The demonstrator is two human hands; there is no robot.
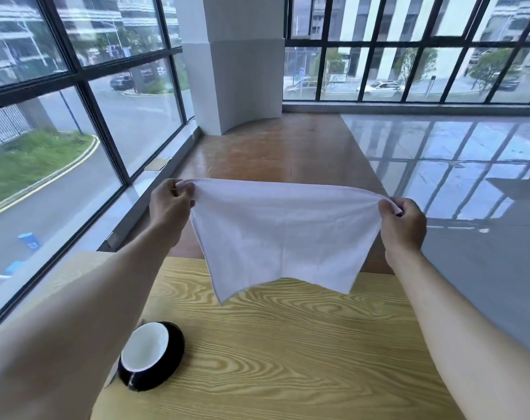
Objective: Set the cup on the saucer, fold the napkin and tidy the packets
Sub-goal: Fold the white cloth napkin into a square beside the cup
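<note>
Napkin (283, 234), white and soft, hangs in the air above the far edge of the wooden surface (288, 344), held up by both hands at its two top corners. Its long axis runs left to right along the stretched top edge, which sags a little in the middle; the cloth faces the camera flat and narrows downward, its lower corners pointing toward the surface without touching it, the left one hanging lowest. The left hand (170, 207) has its grip clamped on the top left corner, fingers curled and pinching a bunched bit of fabric against the thumb. The right hand (404, 225) does the same at the top right corner, fingers closed over the gathered cloth. Both forearms reach forward from the near edge, well apart, the napkin spread between them. On the surface, near the left forearm, sits the cup (150, 354), black outside and white inside, upright with its open mouth facing up; the forearm hides part of its left side, and whether it rests on a saucer cannot be told. Beyond the surface lie a brown floor, a white pillar (236, 62) and large dark-framed windows (76, 71) looking onto a street.
</note>
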